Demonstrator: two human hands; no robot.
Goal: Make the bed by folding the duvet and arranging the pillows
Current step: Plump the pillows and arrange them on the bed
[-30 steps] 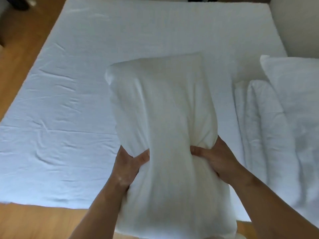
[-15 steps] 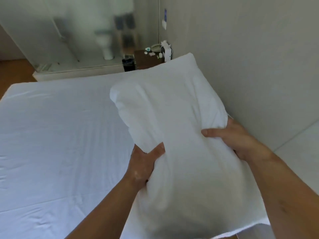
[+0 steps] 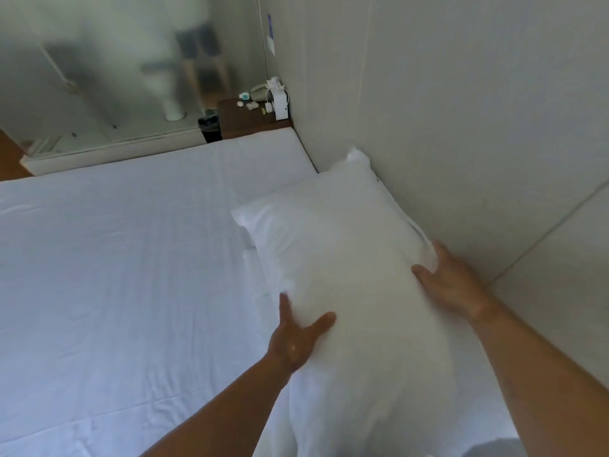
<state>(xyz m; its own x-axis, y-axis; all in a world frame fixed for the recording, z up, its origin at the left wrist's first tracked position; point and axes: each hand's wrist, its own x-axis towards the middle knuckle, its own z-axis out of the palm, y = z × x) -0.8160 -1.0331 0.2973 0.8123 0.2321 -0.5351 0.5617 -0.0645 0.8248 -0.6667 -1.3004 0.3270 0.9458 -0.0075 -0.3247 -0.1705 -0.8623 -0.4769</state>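
Item: pillow (image 3: 346, 275), white, lying lengthwise on bed sheet (image 3: 115, 275), hard against wall (image 3: 461, 127), far corner riding up it. Hands apart: L hand (image 3: 296, 338) flat, fingers spread on open-side edge; R hand (image 3: 451, 285) at wall-side edge, fingers partly hidden, grip can't tell. Risk: uneven shove fr. L prob. jams pillow vs wall, leaving it skewed/bunched, sheet rucked underneath

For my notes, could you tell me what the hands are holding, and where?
The pillow, at its two long sides: left hand pressed flat, right hand wrapping the wall-side edge.
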